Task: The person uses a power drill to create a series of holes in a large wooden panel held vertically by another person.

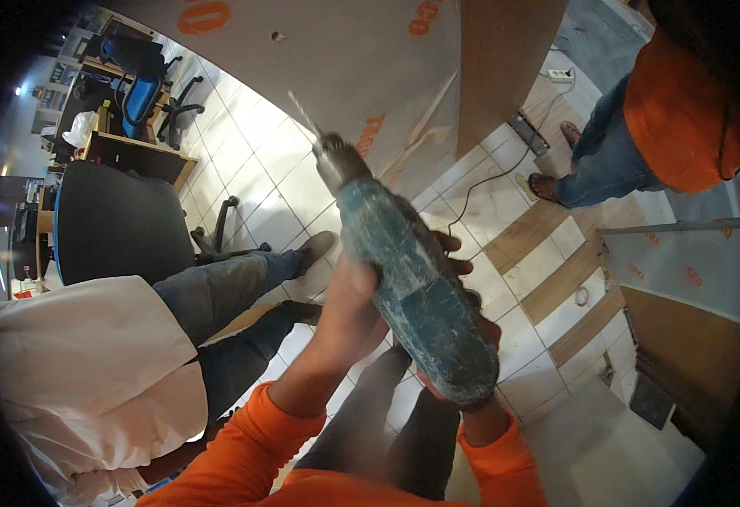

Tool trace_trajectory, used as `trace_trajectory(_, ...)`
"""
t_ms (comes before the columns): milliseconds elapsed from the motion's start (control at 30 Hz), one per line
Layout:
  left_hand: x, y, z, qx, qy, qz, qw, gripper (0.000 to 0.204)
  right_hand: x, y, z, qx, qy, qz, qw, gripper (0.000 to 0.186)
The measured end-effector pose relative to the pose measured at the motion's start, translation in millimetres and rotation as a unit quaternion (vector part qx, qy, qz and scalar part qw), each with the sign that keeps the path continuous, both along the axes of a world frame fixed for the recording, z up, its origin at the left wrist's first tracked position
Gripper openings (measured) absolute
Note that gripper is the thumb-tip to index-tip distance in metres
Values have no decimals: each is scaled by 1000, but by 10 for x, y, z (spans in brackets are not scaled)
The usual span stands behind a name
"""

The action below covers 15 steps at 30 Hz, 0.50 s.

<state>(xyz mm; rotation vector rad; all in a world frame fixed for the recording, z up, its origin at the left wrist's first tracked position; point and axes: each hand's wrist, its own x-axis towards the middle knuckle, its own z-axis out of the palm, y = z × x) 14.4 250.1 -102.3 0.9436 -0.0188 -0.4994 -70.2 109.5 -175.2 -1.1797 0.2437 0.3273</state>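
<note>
A worn teal power drill (412, 283) with a metal chuck (340, 162) is held up in front of me, tilted toward the upper left. A thin drill bit (304, 114) sticks out of the chuck, in front of a large film-covered panel (336, 59). My left hand (354, 296) is wrapped around the drill's body, its thumb on the near side and fingertips showing past the far side. Lower down, my right hand (490, 331) closes around the rear of the drill, mostly hidden behind it.
A person in a white top (91, 363) stands close on my left, near a black office chair (120, 221). Another person in an orange top (682, 110) stands at the upper right. A cable (492, 176) runs over the tiled floor toward a socket strip (561, 75). Wooden planks (547, 275) lie right.
</note>
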Motion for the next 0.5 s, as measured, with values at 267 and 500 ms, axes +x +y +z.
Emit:
trace_trajectory(267,298,-230,-131,-58,-47,58,995,105,482,-134,-111,-106,-225,-37,968,39)
trace_trajectory(500,462,-253,-121,-88,-58,50,993,101,742,-212,8,-168,-264,-37,949,41)
